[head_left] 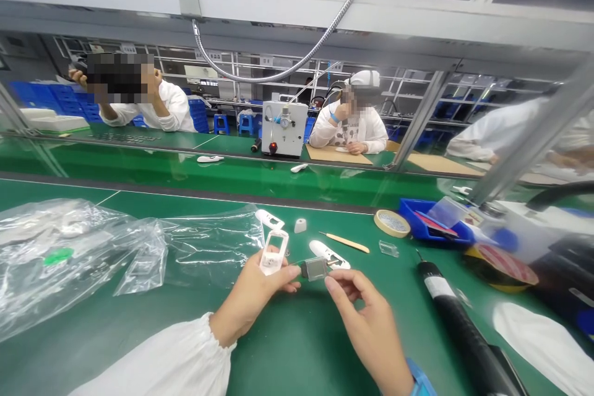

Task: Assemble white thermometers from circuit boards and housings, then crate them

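My left hand (pixel 264 284) is closed around a white plastic housing (pixel 275 249) that has a rectangular window in its upper part. Between the two hands is a small, clear rectangular screen-like piece (pixel 316 268) with a dark end toward the left thumb. My right hand (pixel 359 306) pinches its right edge with thumb and forefinger. Just behind lies an elongated white shell (pixel 330 254). Another white shell with an opening (pixel 269 219) and a small white cap (pixel 301 225) rest beyond the left hand.
Clear plastic bags (pixel 134 247) cover the left side. Rightward are a wooden-handled pick (pixel 348 242), a clear piece (pixel 388 249), a tape roll (pixel 392 223), a blue bin (pixel 436 223) and a black electric screwdriver (pixel 457 322). Co-workers sit across a green conveyor belt (pixel 250 179).
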Demonstrator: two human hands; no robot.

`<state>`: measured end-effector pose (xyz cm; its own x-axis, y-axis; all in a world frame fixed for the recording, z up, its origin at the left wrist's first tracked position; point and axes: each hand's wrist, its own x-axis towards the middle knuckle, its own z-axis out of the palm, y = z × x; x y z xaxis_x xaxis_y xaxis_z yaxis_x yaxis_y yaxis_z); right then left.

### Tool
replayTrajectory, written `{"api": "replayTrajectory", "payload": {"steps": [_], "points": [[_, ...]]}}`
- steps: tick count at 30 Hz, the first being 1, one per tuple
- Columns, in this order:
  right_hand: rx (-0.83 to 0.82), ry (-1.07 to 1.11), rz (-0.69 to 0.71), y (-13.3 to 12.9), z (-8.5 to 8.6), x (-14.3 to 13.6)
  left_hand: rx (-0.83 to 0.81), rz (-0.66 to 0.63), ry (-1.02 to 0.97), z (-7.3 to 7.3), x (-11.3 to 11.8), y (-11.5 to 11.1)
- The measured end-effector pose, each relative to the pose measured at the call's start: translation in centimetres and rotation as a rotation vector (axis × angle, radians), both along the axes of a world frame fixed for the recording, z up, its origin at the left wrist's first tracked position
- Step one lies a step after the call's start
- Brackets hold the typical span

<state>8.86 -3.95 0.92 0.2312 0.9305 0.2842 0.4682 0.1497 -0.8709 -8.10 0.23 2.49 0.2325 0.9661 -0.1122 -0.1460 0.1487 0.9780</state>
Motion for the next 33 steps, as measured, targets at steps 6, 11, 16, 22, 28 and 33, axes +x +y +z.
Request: {"api": "replayTrajectory", "payload": {"steps": [6, 11, 16, 22, 28, 33], "points": [[-0.014, 0.083, -0.038, -0.1, 1.0, -0.6, 0.060, 0.007, 0.016, -0.1, 0.0, -0.2], [-0.018, 0.101, -0.019, -0.1, 1.2, -0.8, 0.072, 0.015, 0.005, -0.2, 0.0, -0.3], [0.070, 0.010, 0.038, -0.3, 1.0, -1.1, 0.068, 0.050, 0.036, 0.0, 0.1, -0.4], [0.164, -0.155, 0.111, -1.2, 1.9, -2.1, 0.066, 0.086, 0.047, 0.1, 0.3, -0.5], [0.114, -0.076, 0.084, -0.6, 1.7, -2.1, 0.100, 0.096, 0.050, 0.2, 0.4, -0.4], [0.082, 0.065, 0.063, 0.1, 2.0, -2.3, 0.126, 0.103, 0.059, 0.4, 0.4, -0.6]]}}
